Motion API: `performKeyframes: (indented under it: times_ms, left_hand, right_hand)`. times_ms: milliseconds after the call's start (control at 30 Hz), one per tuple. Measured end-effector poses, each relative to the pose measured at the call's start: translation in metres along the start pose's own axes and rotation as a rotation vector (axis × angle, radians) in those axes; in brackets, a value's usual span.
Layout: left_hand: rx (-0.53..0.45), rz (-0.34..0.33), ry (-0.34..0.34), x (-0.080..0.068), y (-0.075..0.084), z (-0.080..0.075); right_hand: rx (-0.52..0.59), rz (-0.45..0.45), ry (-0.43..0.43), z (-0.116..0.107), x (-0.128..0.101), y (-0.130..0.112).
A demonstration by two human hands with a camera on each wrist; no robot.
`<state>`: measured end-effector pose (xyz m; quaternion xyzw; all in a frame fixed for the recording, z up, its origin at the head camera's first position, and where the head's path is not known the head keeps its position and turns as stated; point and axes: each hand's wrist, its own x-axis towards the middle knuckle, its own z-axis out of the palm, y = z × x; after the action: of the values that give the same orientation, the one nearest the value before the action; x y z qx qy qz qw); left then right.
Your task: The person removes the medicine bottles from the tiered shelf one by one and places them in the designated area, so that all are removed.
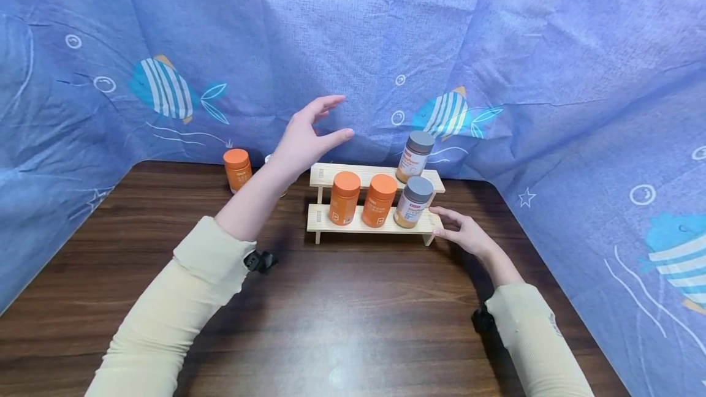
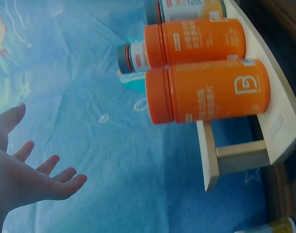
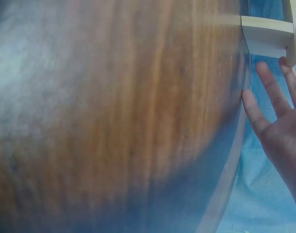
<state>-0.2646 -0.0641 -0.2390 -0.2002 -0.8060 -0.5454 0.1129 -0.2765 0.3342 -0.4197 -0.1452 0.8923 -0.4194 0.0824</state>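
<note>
A two-tier wooden rack [image 1: 375,223] stands at the back middle of the table. Its lower shelf carries two orange bottles [image 1: 344,198] [image 1: 379,201] and a grey-lidded bottle [image 1: 413,203]; another grey-lidded bottle [image 1: 415,157] stands on the upper shelf. My left hand [image 1: 325,122] is raised above the rack's left end, fingers spread, holding nothing. In the left wrist view that hand [image 2: 34,179] is open, apart from the orange bottles [image 2: 206,94]. My right hand [image 1: 451,224] lies flat, its straight fingers touching the right end of the lower shelf [image 3: 267,35].
A further orange bottle [image 1: 238,170] stands on the dark wooden table [image 1: 353,311] left of the rack, with something small half hidden behind my left wrist. Blue fish-print cloth [image 1: 496,48] walls the table at the back and both sides.
</note>
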Motion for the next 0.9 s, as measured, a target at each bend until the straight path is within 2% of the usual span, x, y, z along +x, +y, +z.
performKeyframes:
  times_ms: [233,333,400,633,900]
  left_hand:
    - [0.020,0.021,-0.040,0.008,0.004,0.019]
    - [0.013,0.020,-0.051,0.012,0.004,0.028]
    - [0.010,0.017,-0.059,0.014,0.003,0.033]
    - [0.004,0.012,-0.093,0.022,0.003,0.055]
    - [-0.062,0.002,-0.120,0.029,-0.001,0.081]
  right_hand:
    - [0.005,-0.004,-0.018,-0.001,-0.010,-0.027]
    - [0.002,0.000,-0.020,-0.001,-0.011,-0.031]
    - [-0.001,-0.006,-0.019,-0.001,-0.010,-0.029]
    - [-0.001,-0.006,-0.001,0.000,-0.001,0.000]
    - [-0.002,-0.023,0.010,0.000,0.000,0.004]
